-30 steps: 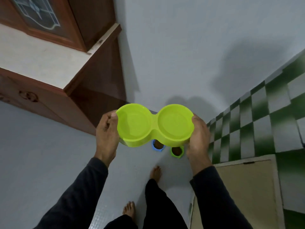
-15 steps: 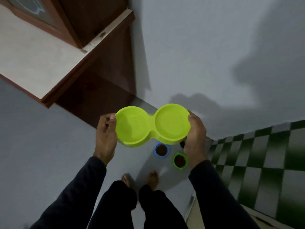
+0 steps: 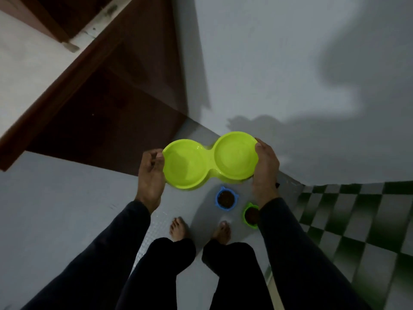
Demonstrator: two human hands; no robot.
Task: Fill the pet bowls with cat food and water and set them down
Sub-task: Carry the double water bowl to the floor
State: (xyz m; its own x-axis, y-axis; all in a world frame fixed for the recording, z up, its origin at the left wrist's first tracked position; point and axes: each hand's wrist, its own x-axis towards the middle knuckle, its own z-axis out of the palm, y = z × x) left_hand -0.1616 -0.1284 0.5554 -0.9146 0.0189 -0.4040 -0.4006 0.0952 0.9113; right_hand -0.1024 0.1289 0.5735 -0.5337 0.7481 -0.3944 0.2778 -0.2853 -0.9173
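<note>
The dark wooden cabinet (image 3: 107,104) fills the upper left of the frame, and at centre you hold the lime double bowl (image 3: 210,159) in the air, its long axis running left to right between your hands. Your left hand (image 3: 150,175) and right hand (image 3: 266,171) each curl round one end. Directly below lie the blue bowl (image 3: 225,199) and green bowl (image 3: 250,214), both holding brown food.

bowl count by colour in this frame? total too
Lime: 1, double bowl, held by left hand and right hand
Blue: 1, blue bowl, on the floor
Green: 1, green bowl, on the floor, partly hidden by the right sleeve
Total: 3
</note>
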